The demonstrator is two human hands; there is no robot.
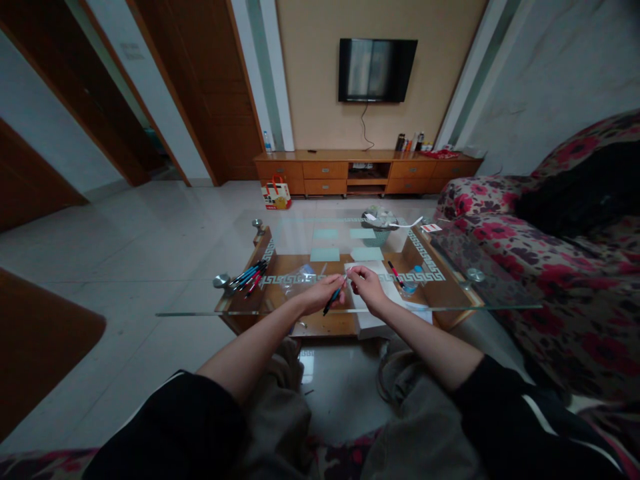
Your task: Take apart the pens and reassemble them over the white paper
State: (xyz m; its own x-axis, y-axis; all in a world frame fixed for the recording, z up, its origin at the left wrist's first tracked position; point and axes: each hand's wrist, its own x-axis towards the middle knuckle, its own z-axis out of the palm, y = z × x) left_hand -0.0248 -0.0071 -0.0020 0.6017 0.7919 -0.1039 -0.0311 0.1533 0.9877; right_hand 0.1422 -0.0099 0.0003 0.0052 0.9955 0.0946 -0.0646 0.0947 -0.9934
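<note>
Over the front part of the glass table point(195, 314), my left hand point(320, 296) is closed around a dark pen point(329, 305), which slants with its black end toward me. Close beside it, my right hand point(367, 288) is pinched at the pen's far end. A thin pale piece shows between the fingertips, too small to make out. To the left lies a bunch of pens point(249, 275) in blue, black and red. On the right is a single red and black pen point(394, 272).
A white box or paper stack point(371, 323) shows beneath the glass, near a clear plastic bag point(300, 277). Toward the back right stand a green basket point(377, 237) and a red and white card point(431, 228). A flowered sofa point(545, 267) flanks the right side.
</note>
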